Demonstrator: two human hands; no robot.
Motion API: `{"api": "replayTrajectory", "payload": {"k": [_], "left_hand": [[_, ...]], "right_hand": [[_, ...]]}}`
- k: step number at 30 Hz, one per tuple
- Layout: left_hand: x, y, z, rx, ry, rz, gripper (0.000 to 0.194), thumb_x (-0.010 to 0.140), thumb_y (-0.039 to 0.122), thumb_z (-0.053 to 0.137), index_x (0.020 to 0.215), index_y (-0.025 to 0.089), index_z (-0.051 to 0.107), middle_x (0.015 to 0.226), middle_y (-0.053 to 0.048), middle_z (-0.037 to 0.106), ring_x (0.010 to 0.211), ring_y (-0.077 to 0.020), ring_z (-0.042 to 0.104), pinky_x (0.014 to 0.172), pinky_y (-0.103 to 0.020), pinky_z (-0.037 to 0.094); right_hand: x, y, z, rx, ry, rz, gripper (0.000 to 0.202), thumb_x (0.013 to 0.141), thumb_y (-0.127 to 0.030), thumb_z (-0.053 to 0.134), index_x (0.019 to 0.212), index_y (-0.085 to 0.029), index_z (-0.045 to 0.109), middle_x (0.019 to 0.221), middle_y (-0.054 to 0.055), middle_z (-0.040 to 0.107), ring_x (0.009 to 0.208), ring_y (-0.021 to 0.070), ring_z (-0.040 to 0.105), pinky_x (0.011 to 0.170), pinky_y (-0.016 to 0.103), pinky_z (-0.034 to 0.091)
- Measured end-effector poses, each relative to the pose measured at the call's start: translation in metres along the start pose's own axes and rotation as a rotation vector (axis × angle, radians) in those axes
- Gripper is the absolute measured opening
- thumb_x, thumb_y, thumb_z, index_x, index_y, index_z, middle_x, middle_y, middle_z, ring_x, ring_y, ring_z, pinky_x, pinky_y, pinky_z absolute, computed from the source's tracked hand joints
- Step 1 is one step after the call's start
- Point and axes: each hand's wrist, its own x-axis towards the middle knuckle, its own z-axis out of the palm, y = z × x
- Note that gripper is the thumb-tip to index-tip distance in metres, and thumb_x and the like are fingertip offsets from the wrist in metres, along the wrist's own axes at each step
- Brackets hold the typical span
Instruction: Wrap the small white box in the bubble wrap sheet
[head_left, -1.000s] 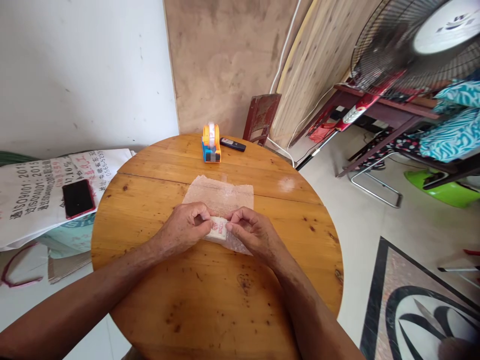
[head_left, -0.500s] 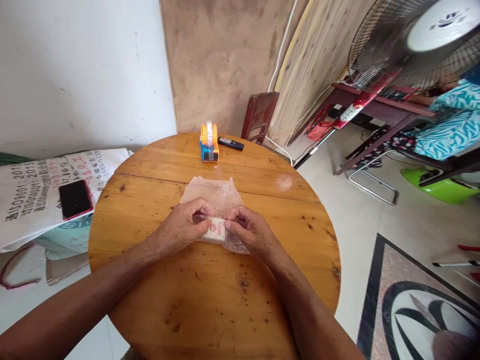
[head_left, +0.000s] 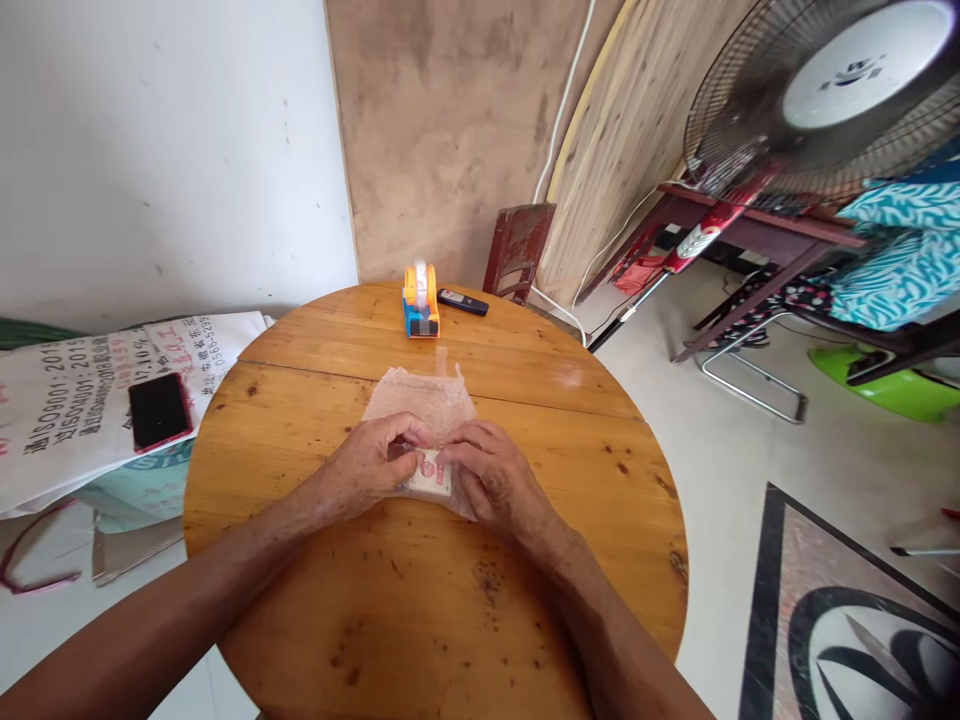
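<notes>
A small white box point(head_left: 432, 478) with red print lies on a sheet of bubble wrap point(head_left: 417, 392) on the round wooden table point(head_left: 405, 610). My left hand point(head_left: 371, 462) grips the box's left side, its thumb pressed on the near top corner and the index finger curled above. On the other side my right hand point(head_left: 501, 478) has its fingertips bent over the box's right edge, holding the bubble wrap there. Those fingers hide the box's right part, and the exact fold of the wrap under them is hard to see.
Beyond the wrap stand an orange and blue tape dispenser point(head_left: 421, 300) and a black remote-like device point(head_left: 463, 302). A phone point(head_left: 160, 410) lies on white printed sacks point(head_left: 67, 400) at left. A chair point(head_left: 517, 250), a fan point(head_left: 840, 90) and a seated person are at right.
My right hand has shifted left over the box's right edge, drawing the wrap's right side in. The left hand keeps its hold. The whole view has shifted slightly.
</notes>
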Motion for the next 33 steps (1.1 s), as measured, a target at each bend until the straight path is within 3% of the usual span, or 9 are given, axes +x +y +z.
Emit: {"api": "replayTrajectory", "payload": {"k": [4, 8, 12, 15, 19, 24, 29, 33], "left_hand": [[0.002, 0.002, 0.000, -0.026, -0.031, -0.035, 0.015, 0.078, 0.027, 0.059, 0.089, 0.018, 0.063, 0.089, -0.002, 0.070, 0.081, -0.0155, 0.065, 0.072, -0.026, 0.050], [-0.002, 0.005, -0.009, 0.014, -0.015, -0.098, 0.025, 0.077, 0.035, 0.064, 0.093, 0.017, 0.064, 0.093, -0.004, 0.070, 0.085, -0.0174, 0.065, 0.075, -0.028, 0.051], [-0.011, 0.003, -0.029, 0.134, 0.001, -0.123, 0.040, 0.076, 0.039, 0.065, 0.110, 0.017, 0.062, 0.083, 0.000, 0.065, 0.073, -0.0147, 0.059, 0.065, -0.025, 0.047], [-0.014, -0.001, -0.038, 0.157, -0.019, -0.157, 0.040, 0.078, 0.039, 0.059, 0.111, 0.017, 0.059, 0.071, 0.004, 0.056, 0.059, -0.0111, 0.050, 0.054, -0.022, 0.039], [-0.011, -0.004, -0.034, 0.251, -0.052, -0.234, 0.036, 0.077, 0.032, 0.052, 0.109, 0.016, 0.057, 0.066, 0.004, 0.053, 0.058, -0.0121, 0.049, 0.053, -0.022, 0.037], [-0.008, -0.003, -0.024, 0.645, -0.046, -0.205, 0.038, 0.078, 0.027, 0.052, 0.114, 0.019, 0.060, 0.074, 0.001, 0.062, 0.070, -0.0174, 0.057, 0.063, -0.027, 0.041], [-0.018, 0.002, -0.030, 0.896, 0.093, -0.171, 0.048, 0.079, 0.040, 0.057, 0.121, 0.017, 0.058, 0.110, -0.010, 0.064, 0.095, -0.0260, 0.062, 0.076, -0.033, 0.045], [-0.024, 0.008, -0.047, 0.856, 0.040, -0.319, 0.057, 0.079, 0.056, 0.056, 0.120, 0.016, 0.056, 0.084, -0.007, 0.068, 0.078, -0.0267, 0.065, 0.063, -0.032, 0.044]], "right_hand": [[-0.001, -0.008, -0.004, 0.058, -0.052, 0.039, 0.013, 0.087, -0.019, 0.057, 0.098, -0.022, 0.062, 0.105, 0.008, 0.064, 0.098, 0.0216, 0.058, 0.086, 0.036, 0.048], [-0.001, -0.011, -0.003, 0.019, -0.133, 0.078, 0.019, 0.087, -0.033, 0.062, 0.103, -0.022, 0.061, 0.107, 0.009, 0.062, 0.097, 0.0233, 0.057, 0.083, 0.037, 0.048], [0.000, -0.010, -0.002, 0.019, -0.165, 0.090, 0.016, 0.090, -0.029, 0.059, 0.104, -0.022, 0.060, 0.104, 0.008, 0.059, 0.095, 0.0222, 0.055, 0.083, 0.036, 0.047], [0.000, -0.012, -0.003, 0.029, -0.180, 0.097, 0.013, 0.090, -0.029, 0.058, 0.100, -0.021, 0.059, 0.104, 0.008, 0.058, 0.097, 0.0220, 0.053, 0.084, 0.035, 0.045], [0.002, -0.015, -0.004, -0.043, -0.213, 0.095, 0.016, 0.091, -0.028, 0.056, 0.103, -0.019, 0.060, 0.105, 0.009, 0.057, 0.097, 0.0231, 0.051, 0.082, 0.035, 0.044], [0.004, -0.018, -0.002, -0.189, -0.236, 0.025, 0.026, 0.093, -0.027, 0.050, 0.116, -0.020, 0.062, 0.103, 0.010, 0.056, 0.092, 0.0229, 0.049, 0.077, 0.034, 0.041], [0.004, -0.019, -0.001, -0.232, -0.232, 0.014, 0.025, 0.093, -0.028, 0.051, 0.113, -0.020, 0.063, 0.102, 0.010, 0.057, 0.091, 0.0225, 0.048, 0.077, 0.034, 0.040], [0.004, -0.019, -0.002, -0.200, -0.230, 0.017, 0.027, 0.094, -0.029, 0.051, 0.116, -0.020, 0.062, 0.102, 0.010, 0.056, 0.091, 0.0223, 0.048, 0.077, 0.033, 0.041]]}}
